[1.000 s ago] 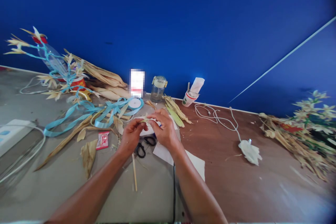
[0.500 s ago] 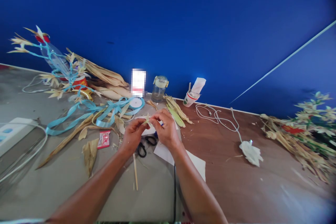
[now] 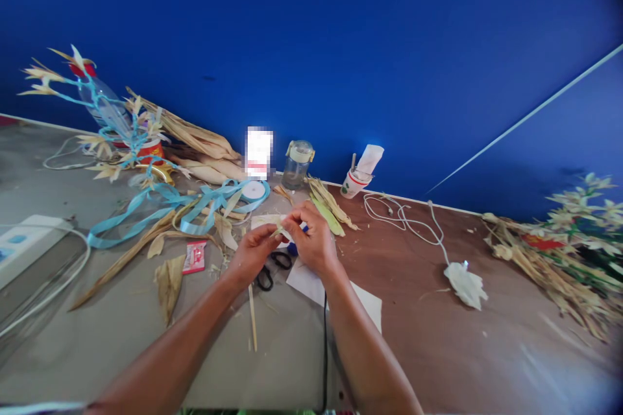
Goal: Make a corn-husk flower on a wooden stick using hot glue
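My left hand (image 3: 254, 253) and my right hand (image 3: 314, 237) meet above the middle of the table. Between their fingertips is a small pale piece of corn husk (image 3: 279, 231), pinched by both; its full shape is partly covered by the fingers. Below the hands lie black-handled scissors (image 3: 265, 277), their blades out of sight. A white sheet of paper (image 3: 367, 305) lies partly beneath my right forearm. Something blue (image 3: 293, 249) shows beside my right fingers, too covered to name. A thin stick (image 3: 252, 318) rests near my left wrist.
Light-blue ribbon (image 3: 114, 237) and dried husks (image 3: 204, 136) spread over the left side. A lidded jar (image 3: 296, 168) and a paper cup (image 3: 354, 183) stand by the blue wall. A white cable (image 3: 413, 224) loops rightward. A power strip (image 3: 34, 240) sits far left.
Both hands have shifted slightly right and down, still pinching the husk piece. The camera view has moved a little; the things on the table stay as they were.
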The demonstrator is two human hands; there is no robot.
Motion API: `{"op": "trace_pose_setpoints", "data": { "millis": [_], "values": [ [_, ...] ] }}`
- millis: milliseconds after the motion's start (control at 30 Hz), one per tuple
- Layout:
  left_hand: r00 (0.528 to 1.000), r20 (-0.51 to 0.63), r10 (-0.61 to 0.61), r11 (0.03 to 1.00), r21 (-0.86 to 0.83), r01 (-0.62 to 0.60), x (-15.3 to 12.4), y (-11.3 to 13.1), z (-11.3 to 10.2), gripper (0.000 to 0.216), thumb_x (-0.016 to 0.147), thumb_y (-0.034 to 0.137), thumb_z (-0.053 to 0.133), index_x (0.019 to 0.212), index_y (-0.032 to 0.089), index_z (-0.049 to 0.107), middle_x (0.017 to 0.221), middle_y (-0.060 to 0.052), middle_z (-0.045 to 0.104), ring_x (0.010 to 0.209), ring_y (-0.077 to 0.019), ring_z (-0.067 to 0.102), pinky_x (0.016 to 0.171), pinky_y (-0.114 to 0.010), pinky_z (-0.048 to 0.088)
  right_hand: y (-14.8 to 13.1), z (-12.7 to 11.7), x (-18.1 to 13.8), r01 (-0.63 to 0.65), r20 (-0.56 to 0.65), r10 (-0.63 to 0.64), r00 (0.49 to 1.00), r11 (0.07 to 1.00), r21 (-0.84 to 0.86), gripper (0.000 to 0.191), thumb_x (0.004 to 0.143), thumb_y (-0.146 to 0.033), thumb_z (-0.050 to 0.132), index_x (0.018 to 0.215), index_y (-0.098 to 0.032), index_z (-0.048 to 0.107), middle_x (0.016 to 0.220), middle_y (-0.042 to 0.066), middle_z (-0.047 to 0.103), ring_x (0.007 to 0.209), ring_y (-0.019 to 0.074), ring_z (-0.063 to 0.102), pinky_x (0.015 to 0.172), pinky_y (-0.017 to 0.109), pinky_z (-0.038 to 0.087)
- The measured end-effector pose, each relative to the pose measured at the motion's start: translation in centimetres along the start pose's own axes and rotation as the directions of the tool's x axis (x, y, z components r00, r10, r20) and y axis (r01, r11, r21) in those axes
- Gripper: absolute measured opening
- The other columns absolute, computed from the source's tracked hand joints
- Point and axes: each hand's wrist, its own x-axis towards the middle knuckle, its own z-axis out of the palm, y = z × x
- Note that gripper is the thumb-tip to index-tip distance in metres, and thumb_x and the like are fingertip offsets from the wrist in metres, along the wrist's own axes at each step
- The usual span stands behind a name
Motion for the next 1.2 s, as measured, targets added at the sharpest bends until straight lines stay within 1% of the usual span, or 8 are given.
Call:
{"op": "trace_pose_setpoints", "data": {
  "millis": [133, 300, 433, 600, 700, 833, 1033, 1200],
  "values": [
    [0.994, 0.085, -0.068, 0.991, -0.112, 0.077, -0.2, 0.2, 0.0, 0.01, 0.07, 0.029, 0.069, 0.073, 0.02, 0.072, 0.076, -0.005, 0.069, 0.08, -0.0205, 0.063, 0.081, -0.036, 0.048, 0.0, -0.2, 0.0, -0.01, 0.014, 0.01, 1.0, 1.0, 0.003, 0.017, 0.082, -0.021, 0.056, 0.065, -0.019, 0.056, 0.071, 0.0, 0.052, 0.07, 0.0134, 0.052, 0.068, 0.027, 0.04],
    [0.972, 0.164, -0.17, 0.916, -0.337, 0.217, -0.1, 0.7, -0.2, 0.017, 0.071, 0.036, 0.069, 0.078, 0.022, 0.071, 0.077, -0.005, 0.07, 0.078, -0.0195, 0.065, 0.084, -0.038, 0.048, 0.0, -0.6, 0.0, 0.002, 0.055, -0.003, 0.998, 1.0, 0.018, 0.016, 0.083, -0.021, 0.056, 0.066, -0.019, 0.056, 0.072, 0.0, 0.053, 0.073, 0.0141, 0.053, 0.07, 0.028, 0.041],
    [0.944, 0.208, -0.257, 0.874, -0.366, 0.319, 0.0, 0.5, -0.6, 0.033, 0.072, 0.051, 0.064, 0.082, 0.021, 0.07, 0.084, -0.008, 0.071, 0.084, -0.0213, 0.066, 0.084, -0.039, 0.048, 0.0, -0.8, 0.0, 0.006, 0.093, -0.007, 0.996, 1.0, 0.02, 0.017, 0.082, -0.02, 0.057, 0.065, -0.019, 0.056, 0.071, 0.0, 0.053, 0.073, 0.0139, 0.053, 0.071, 0.027, 0.041],
    [0.907, 0.303, -0.293, 0.828, -0.394, 0.399, -0.1, 0.3, -0.9, 0.027, 0.076, 0.043, 0.065, 0.083, 0.017, 0.069, 0.081, -0.008, 0.071, 0.078, -0.0194, 0.066, 0.082, -0.037, 0.048, 0.1, -0.6, 0.0, -0.006, 0.152, 0.002, 0.988, 1.0, 0.025, 0.017, 0.081, -0.02, 0.058, 0.064, -0.018, 0.056, 0.072, 0.0, 0.054, 0.074, 0.0139, 0.054, 0.073, 0.027, 0.041],
    [0.892, 0.341, -0.295, 0.814, -0.4, 0.422, -0.3, 0.6, -0.9, 0.024, 0.075, 0.038, 0.067, 0.082, 0.015, 0.069, 0.076, -0.008, 0.069, 0.075, -0.0192, 0.065, 0.083, -0.038, 0.047, 0.1, -0.7, -0.1, -0.02, 0.173, 0.015, 0.985, 0.999, 0.029, 0.016, 0.081, -0.021, 0.059, 0.065, -0.019, 0.058, 0.074, 0.0, 0.055, 0.075, 0.014, 0.055, 0.073, 0.027, 0.042],
    [0.896, 0.32, -0.308, 0.807, -0.412, 0.424, -0.3, 1.0, -0.9, 0.023, 0.071, 0.037, 0.071, 0.077, 0.016, 0.068, 0.075, -0.007, 0.069, 0.074, -0.0198, 0.065, 0.082, -0.04, 0.048, 0.1, -0.8, -0.1, -0.023, 0.188, 0.018, 0.982, 0.999, 0.026, 0.014, 0.08, -0.021, 0.06, 0.067, -0.019, 0.062, 0.075, 0.001, 0.055, 0.077, 0.0145, 0.055, 0.076, 0.028, 0.043],
    [0.905, 0.274, -0.324, 0.814, -0.406, 0.415, -0.2, 1.3, -0.8, 0.012, 0.068, 0.023, 0.073, 0.073, 0.016, 0.065, 0.075, -0.004, 0.067, 0.071, -0.0173, 0.064, 0.08, -0.038, 0.05, -0.2, -1.2, 0.0, -0.025, 0.235, 0.009, 0.972, 0.998, 0.066, 0.013, 0.081, -0.023, 0.061, 0.069, -0.02, 0.065, 0.074, 0.0, 0.056, 0.075, 0.0139, 0.055, 0.072, 0.026, 0.044],
    [0.893, 0.303, -0.333, 0.812, -0.389, 0.435, -0.3, 1.6, -0.7, 0.012, 0.069, 0.023, 0.073, 0.075, 0.016, 0.066, 0.074, -0.004, 0.066, 0.072, -0.0178, 0.065, 0.082, -0.039, 0.049, -0.2, -1.4, 0.0, -0.044, 0.258, 0.024, 0.966, 0.996, 0.074, 0.013, 0.081, -0.02, 0.06, 0.069, -0.019, 0.064, 0.074, 0.0, 0.055, 0.074, 0.0133, 0.055, 0.072, 0.026, 0.043]
  ]
}}
